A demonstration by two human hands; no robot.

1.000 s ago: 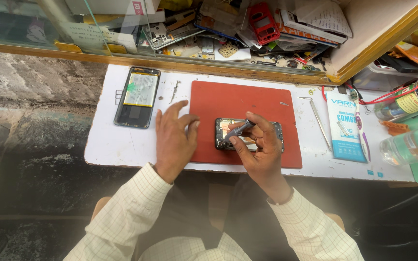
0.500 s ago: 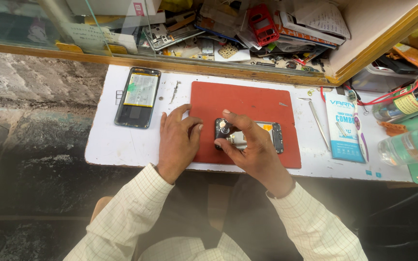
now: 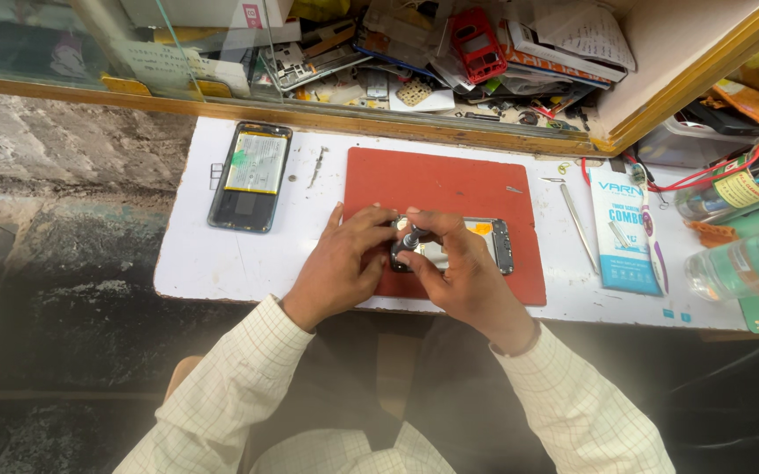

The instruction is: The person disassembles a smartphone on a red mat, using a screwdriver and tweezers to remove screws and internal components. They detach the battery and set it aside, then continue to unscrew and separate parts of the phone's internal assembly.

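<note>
From the head cam, the opened phone (image 3: 454, 246) lay on the red mat (image 3: 445, 189) near the counter's front edge. Left hand (image 3: 340, 268) pinned it, fingers spread; right hand (image 3: 458, 272) pinched a small screwdriver (image 3: 411, 237). One slip could've gouged the board, probably.

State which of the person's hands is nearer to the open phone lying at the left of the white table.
Left. The left hand rests at the red mat's edge, closer to the open phone; the right hand lies farther right.
</note>
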